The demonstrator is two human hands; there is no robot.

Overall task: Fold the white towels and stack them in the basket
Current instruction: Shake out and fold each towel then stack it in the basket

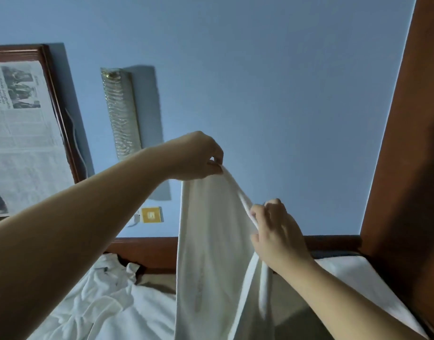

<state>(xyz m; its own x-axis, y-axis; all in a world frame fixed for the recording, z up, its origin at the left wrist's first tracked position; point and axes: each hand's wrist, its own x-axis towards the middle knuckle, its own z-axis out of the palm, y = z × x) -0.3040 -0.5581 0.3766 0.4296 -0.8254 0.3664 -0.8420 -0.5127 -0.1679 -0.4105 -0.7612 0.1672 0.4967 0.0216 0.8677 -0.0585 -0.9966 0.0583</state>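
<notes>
Both hands' fingers (217, 165) pinch one soft, limp white towel (211, 241) aloft.

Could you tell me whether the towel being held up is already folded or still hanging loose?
Still loose: the white towel hangs in drapes from the left hand and right hand, which pinch its top edge.

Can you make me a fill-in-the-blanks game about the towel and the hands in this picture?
1. Both hands hold up a ____ towel.
2. The left hand pinches the towel's top ____.
3. The right hand grips the towel's edge ____ than the left hand.
4. On the wall hangs a framed ____.

Missing words: white; corner; lower; newspaper
</notes>
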